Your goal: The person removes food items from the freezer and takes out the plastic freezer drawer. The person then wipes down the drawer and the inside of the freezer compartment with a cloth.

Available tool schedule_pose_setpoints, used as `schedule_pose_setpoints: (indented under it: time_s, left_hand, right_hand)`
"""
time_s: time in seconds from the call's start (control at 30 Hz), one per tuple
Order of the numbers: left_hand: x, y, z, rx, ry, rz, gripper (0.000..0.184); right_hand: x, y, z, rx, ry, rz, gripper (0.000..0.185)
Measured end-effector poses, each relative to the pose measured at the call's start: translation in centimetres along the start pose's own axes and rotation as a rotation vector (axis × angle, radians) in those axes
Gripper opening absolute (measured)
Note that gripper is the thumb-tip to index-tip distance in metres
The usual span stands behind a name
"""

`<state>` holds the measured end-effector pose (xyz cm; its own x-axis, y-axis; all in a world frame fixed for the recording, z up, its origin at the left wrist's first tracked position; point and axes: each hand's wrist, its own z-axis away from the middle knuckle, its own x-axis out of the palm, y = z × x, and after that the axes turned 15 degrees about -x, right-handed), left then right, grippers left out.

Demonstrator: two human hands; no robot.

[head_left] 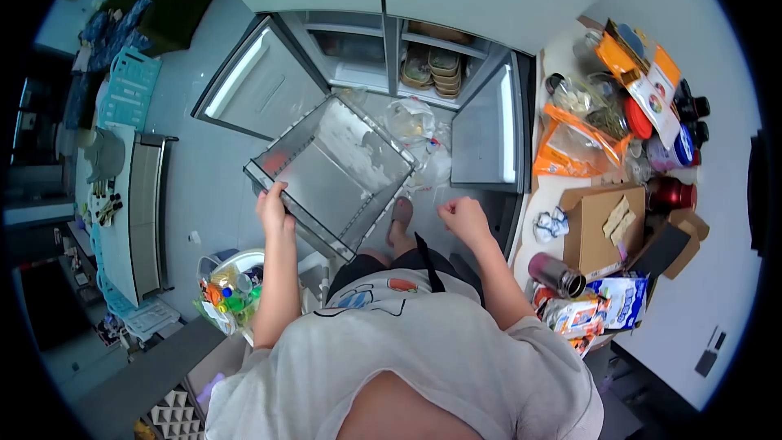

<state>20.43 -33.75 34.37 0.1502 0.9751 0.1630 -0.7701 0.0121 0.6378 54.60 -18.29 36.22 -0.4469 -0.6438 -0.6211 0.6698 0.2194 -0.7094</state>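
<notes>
A clear fridge drawer [326, 171] with patches of white frost on its bottom is held tilted in front of me. My left hand [275, 205] grips its near left rim, fingers wrapped round the edge. Apart from the drawer, to its right, my right hand [463, 218] is curled closed; its palm side is hidden, so I cannot make out what it holds, if anything. Beyond the drawer stands an open fridge compartment [358, 77] with its left door [259, 85] and right door [486, 130] swung wide. Stacked food containers [444, 73] sit inside on the right.
Plastic bags [411, 121] lie on the floor by the fridge. On the right, a crowded counter [547, 187] bears a cardboard box [582, 232], a thermos flask [558, 275], jars and food packets. A bin of bottles and wrappers [232, 293] stands at my left.
</notes>
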Motion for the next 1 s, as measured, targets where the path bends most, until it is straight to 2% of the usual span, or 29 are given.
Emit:
schedule_pose_setpoints:
  time_s: [0.03,0.17,0.2,0.23,0.3,0.37,0.43,0.47,0.57,0.6,0.63,0.7,0.77,0.83,0.9,1.0]
  left_hand:
    - [0.6,0.1,-0.9,0.013,0.003,0.027,0.016]
    - [2.1,1.2,-3.5,0.038,0.068,0.042,0.016]
    - [2.3,1.8,-4.2,0.039,0.098,0.023,0.016]
    - [2.1,2.1,-5.5,0.051,0.11,0.01,0.016]
    - [1.8,2.5,-8.5,0.072,0.128,-0.023,0.017]
    - [3.0,3.0,-10.5,0.064,0.128,-0.047,0.017]
    - [4.3,3.3,-13.0,0.055,0.101,-0.101,0.017]
    - [4.6,3.2,-14.5,0.05,0.08,-0.147,0.017]
    - [6.7,2.5,-18.7,0.055,0.061,-0.291,0.017]
    - [7.0,2.5,-19.9,0.017,0.035,-0.365,0.017]
    - [7.2,2.6,-21.2,-0.021,0.005,-0.438,0.018]
    - [6.9,1.2,-25.1,0.036,-0.006,-0.545,0.025]
    - [6.5,0.0,-28.9,0.114,-0.019,-0.635,0.029]
    - [6.9,-0.4,-30.1,0.128,-0.039,-0.675,0.033]
    - [7.1,-0.9,-30.8,0.131,-0.037,-0.73,0.035]
    - [6.1,-4.0,-34.2,0.169,-0.063,-0.762,0.036]
  right_hand:
    - [0.3,-0.1,-1.2,-0.021,0.05,0.125,0.028]
    - [-3.4,3.5,-1.5,-0.095,0.917,-0.15,0.02]
    - [-4.5,6.2,-0.6,-0.16,1.095,-0.038,0.016]
    - [-6.0,8.2,0.3,-0.113,1.296,0.224,0.016]
    - [-7.0,13.9,2.6,0.025,1.512,0.088,0.025]
    - [-6.4,19.6,4.9,0.372,1.437,0.198,0.036]
    - [-5.7,24.5,6.2,0.525,1.07,0.407,0.048]
    - [-4.9,26.7,6.2,0.51,0.951,0.362,0.05]
    - [-5.0,26.7,4.4,0.775,0.65,0.703,0.051]
    - [-5.2,25.2,4.5,0.757,0.634,0.682,0.051]
    - [-4.6,26.3,5.2,0.808,0.763,0.614,0.047]
    - [-3.3,24.7,7.4,0.65,0.858,0.631,0.038]
    - [-0.3,16.3,5.9,0.594,0.965,0.636,0.029]
    - [5.1,11.6,5.0,0.521,0.976,0.6,0.022]
    - [10.9,8.4,3.1,0.542,0.809,0.242,0.013]
    - [17.9,4.5,-5.9,0.25,0.653,0.041,0.004]
